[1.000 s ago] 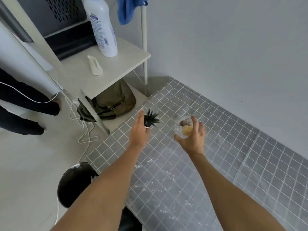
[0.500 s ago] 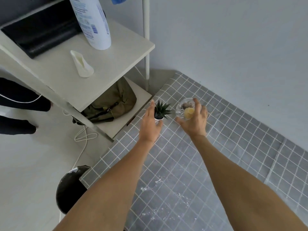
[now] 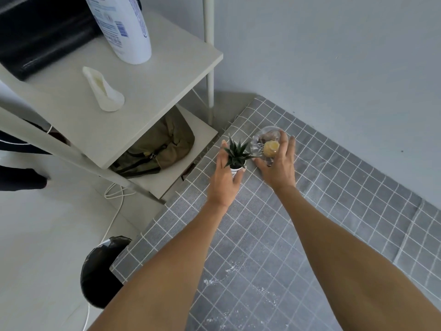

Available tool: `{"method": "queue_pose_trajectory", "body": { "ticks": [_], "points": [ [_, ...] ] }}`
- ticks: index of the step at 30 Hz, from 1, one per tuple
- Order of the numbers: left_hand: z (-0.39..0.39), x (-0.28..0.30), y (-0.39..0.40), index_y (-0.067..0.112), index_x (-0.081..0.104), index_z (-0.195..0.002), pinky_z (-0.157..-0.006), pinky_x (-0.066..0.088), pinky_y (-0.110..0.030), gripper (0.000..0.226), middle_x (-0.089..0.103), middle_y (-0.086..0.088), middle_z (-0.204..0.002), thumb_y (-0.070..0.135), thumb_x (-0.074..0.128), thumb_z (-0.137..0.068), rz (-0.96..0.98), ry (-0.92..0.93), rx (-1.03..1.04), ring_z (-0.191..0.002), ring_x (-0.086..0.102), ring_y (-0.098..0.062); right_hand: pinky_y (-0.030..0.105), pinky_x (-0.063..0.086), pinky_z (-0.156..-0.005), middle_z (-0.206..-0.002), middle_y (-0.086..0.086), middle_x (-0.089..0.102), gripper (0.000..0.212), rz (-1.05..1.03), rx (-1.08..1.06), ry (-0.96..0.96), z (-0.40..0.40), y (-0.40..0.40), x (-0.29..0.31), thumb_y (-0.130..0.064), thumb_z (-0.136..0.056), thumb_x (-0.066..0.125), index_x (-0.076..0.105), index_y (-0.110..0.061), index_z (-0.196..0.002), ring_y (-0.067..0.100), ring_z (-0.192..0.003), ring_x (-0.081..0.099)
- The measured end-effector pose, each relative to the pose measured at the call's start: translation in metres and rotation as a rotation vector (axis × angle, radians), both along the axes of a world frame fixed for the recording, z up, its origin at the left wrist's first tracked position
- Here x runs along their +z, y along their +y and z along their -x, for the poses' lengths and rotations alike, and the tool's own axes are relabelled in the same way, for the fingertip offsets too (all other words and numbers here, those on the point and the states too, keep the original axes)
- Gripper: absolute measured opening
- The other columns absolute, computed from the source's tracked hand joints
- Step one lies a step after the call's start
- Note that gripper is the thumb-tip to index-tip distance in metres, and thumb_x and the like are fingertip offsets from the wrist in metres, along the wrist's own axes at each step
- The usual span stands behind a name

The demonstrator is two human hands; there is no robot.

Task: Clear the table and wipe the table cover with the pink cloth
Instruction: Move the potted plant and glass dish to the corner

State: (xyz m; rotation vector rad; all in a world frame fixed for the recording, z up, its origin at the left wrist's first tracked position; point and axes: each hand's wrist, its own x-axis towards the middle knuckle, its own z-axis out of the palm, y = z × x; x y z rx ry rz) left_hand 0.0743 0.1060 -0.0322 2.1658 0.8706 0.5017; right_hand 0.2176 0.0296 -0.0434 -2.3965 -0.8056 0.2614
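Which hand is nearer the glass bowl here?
Right. The right hand is wrapped around the glass bowl, holding it. The left hand is beside it, gripping the small potted plant.

left hand (image 3: 224,181) gripping plant (image 3: 236,152), right hand (image 3: 278,168) gripping bowl (image 3: 262,142)

Grey white-gridded table cover (image 3: 310,211), green plant (image 3: 236,151)

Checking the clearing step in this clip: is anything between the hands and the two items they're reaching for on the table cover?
Nothing visible. The left hand already wraps the small potted plant at its white pot, and the right hand grips the glass bowl. Both sit at the far corner of the grey checked table cover.
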Motion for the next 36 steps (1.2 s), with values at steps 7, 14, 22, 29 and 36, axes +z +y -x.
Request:
{"method": "queue_pose_trajectory", "body": {
  "ticks": [7, 14, 22, 29, 36],
  "points": [
    [-0.004, 0.003, -0.005, 0.005, 0.035, -0.146, -0.091, 0.051, -0.026, 0.061, 0.015, -0.004, -0.16, 0.031, 0.055, -0.095, 0.033, 0.055, -0.045, -0.126, 0.052, -0.023, 0.052, 0.024, -0.113, -0.158, 0.025, -0.003, 0.101, 0.16, 0.054, -0.013, -0.017, 0.0, 0.01, -0.055, -0.082, 0.065, -0.006, -0.032, -0.15, 0.043, -0.143, 0.017],
    [0.005, 0.014, -0.007, 0.005, 0.027, -0.148, -0.101, 0.048, -0.034, 0.067, 0.012, -0.005, -0.161, 0.028, 0.058, -0.093, 0.044, 0.067, -0.103, -0.135, 0.043, -0.027, 0.049, 0.013, -0.118, -0.158, 0.016, -0.016, 0.099, 0.34, 0.085, -0.059, -0.019, -0.015, 0.029, -0.06, -0.087, 0.054, -0.019, -0.036, -0.148, 0.035, -0.147, 0.003],
    [0.035, 0.024, -0.013, 0.011, -0.009, -0.152, -0.113, 0.029, -0.042, 0.09, -0.008, -0.007, -0.161, 0.045, 0.05, -0.094, 0.048, 0.322, -0.116, -0.146, 0.02, -0.029, 0.05, 0.004, -0.119, -0.16, 0.011, -0.014, 0.082, 0.421, 0.064, -0.056, 0.01, -0.064, 0.048, -0.058, -0.095, 0.038, -0.012, -0.026, -0.152, 0.029, -0.147, -0.006],
    [0.067, 0.044, -0.041, 0.005, 0.0, -0.152, -0.121, 0.008, -0.041, 0.075, -0.004, -0.015, -0.161, 0.048, 0.032, -0.1, -0.118, 0.685, -0.283, -0.149, -0.003, -0.029, 0.048, 0.003, -0.12, -0.16, 0.011, -0.011, 0.072, 0.455, 0.002, 0.046, 0.063, -0.135, 0.066, -0.051, -0.099, 0.031, -0.002, -0.019, -0.154, 0.028, -0.148, -0.007],
    [0.072, 0.087, -0.126, 0.006, 0.005, -0.153, -0.12, 0.013, -0.043, 0.07, -0.003, -0.013, -0.161, 0.046, 0.031, -0.101, -0.228, 0.796, -0.412, -0.149, 0.0, -0.028, 0.047, 0.003, -0.119, -0.161, 0.011, -0.008, 0.067, 0.493, -0.041, 0.101, 0.115, -0.249, 0.08, -0.049, -0.101, 0.027, 0.001, -0.018, -0.154, 0.028, -0.148, -0.005]
  ]
}}
